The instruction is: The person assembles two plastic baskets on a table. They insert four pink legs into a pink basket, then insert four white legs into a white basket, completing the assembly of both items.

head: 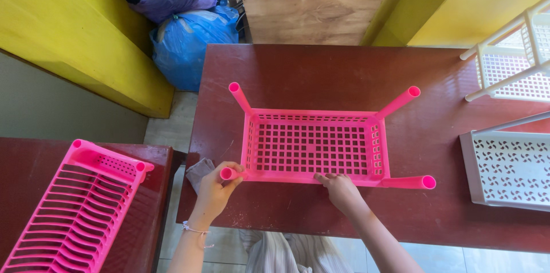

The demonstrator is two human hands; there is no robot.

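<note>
Three leg tubes stand seated in my pink rack tray (312, 147); my left grip (216, 188) clenches the fourth tube (228, 173) at its corner, my right grip (339, 187) pressing open-fingered on the rim.

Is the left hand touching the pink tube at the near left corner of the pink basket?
Touching. In the head view the left hand has its fingers wrapped around the pink tube at the near left corner of the pink basket.

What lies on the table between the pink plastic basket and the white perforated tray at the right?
In the head view, only bare dark red tabletop separates the pink plastic basket from the white perforated tray; one pink basket leg juts partway into that stretch.
</note>
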